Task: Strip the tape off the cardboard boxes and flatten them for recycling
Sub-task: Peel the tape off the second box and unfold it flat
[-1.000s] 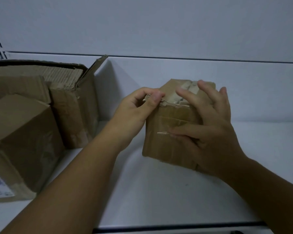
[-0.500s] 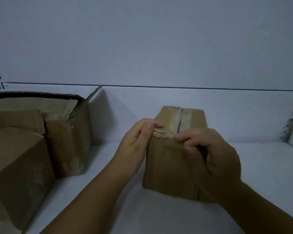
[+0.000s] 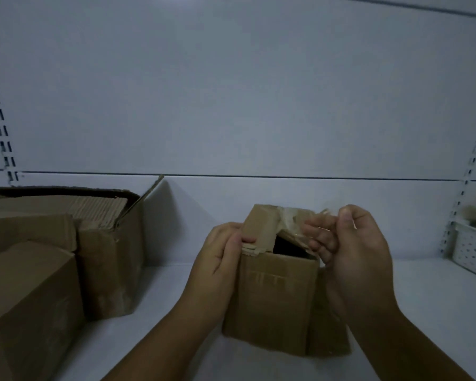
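Tape (image 3: 294, 218) half off the box (image 3: 275, 298), which stands at six o'clock on the shelf (image 3: 423, 312).
My right hand (image 3: 352, 257) pinches the loose tape end toward two o'clock; my left hand (image 3: 220, 259) grips the nine o'clock flap (image 3: 259, 229); the strip runs twelve to six.

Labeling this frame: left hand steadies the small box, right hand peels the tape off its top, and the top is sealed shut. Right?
Not quite. In the head view the small box is no longer sealed: a dark gap shows under a lifted top flap. The rest holds: the left hand steadies it and the right hand pulls the tape.
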### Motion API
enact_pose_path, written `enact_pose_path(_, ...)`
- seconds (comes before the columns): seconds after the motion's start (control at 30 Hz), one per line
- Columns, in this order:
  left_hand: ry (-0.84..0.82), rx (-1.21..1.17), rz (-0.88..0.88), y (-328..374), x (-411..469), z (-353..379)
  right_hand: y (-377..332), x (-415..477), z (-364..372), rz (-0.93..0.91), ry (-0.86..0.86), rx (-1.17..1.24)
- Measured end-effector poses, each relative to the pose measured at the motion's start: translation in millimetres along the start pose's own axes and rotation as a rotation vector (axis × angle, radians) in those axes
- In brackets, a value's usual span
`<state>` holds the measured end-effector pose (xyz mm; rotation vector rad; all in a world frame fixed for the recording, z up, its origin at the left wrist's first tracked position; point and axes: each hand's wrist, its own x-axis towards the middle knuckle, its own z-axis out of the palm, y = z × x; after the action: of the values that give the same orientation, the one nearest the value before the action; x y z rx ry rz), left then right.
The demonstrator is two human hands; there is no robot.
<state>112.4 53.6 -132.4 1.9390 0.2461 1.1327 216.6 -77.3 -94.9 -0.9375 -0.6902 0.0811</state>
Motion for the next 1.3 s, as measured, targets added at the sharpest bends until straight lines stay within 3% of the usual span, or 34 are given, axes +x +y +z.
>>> enact_pose_path(0.13, 0.189, 0.351, 0.176, 18, -5, 3, -3, 0, 5, 0.060, 0.019, 0.041)
enact_pose_path(0.23, 0.142, 0.489, 0.416, 38, -15, 18, -6, 5, 7, 0.115, -0.002, 0.073)
enact_pose_path(0.33, 0.096, 0.586, 0.389, 44, -19, 28, -9, 16, 7, 0.230, -0.056, 0.064)
enact_pose_path(0.43, 0.069, 0.757, 0.358, 46, -18, 30, -15, 27, 11, 0.327, -0.219, -0.026)
enact_pose_path(0.53, 0.105, 0.701, 0.339, 43, -16, 24, -18, 37, 18, 0.383, -0.359, -0.089)
enact_pose_path(0.63, 0.144, 0.673, 0.336, 38, -18, 20, -16, 54, 27, 0.315, -0.302, -0.155)
enact_pose_path(0.73, 0.053, 0.631, 0.368, 38, -22, 11, -14, 88, 20, 0.194, -0.154, -0.132)
enact_pose_path(0.8, -0.063, 0.581, 0.330, 41, -16, -5, -10, 108, 5, 0.197, -0.124, -0.036)
enact_pose_path(0.87, -0.183, 0.622, 0.273, 44, -7, -27, 0, 119, -12, 0.312, -0.181, 0.138)
enact_pose_path(1.0, -0.161, 0.694, 0.049, 51, 14, -55, 22, 120, -32, 0.568, -0.357, 0.509)
enact_pose_path(1.1, -0.203, 0.948, -0.169, 65, 36, -45, 24, 114, -35, 0.555, -0.427, 0.470)
enact_pose_path(1.17, -0.177, 1.095, -0.145, 69, 53, -23, 22, 103, -32, 0.556, -0.474, 0.465)
enact_pose_path(1.3, -0.292, 0.840, -0.233, 61, 71, 23, 14, 88, -27, 0.423, -0.421, 0.349)
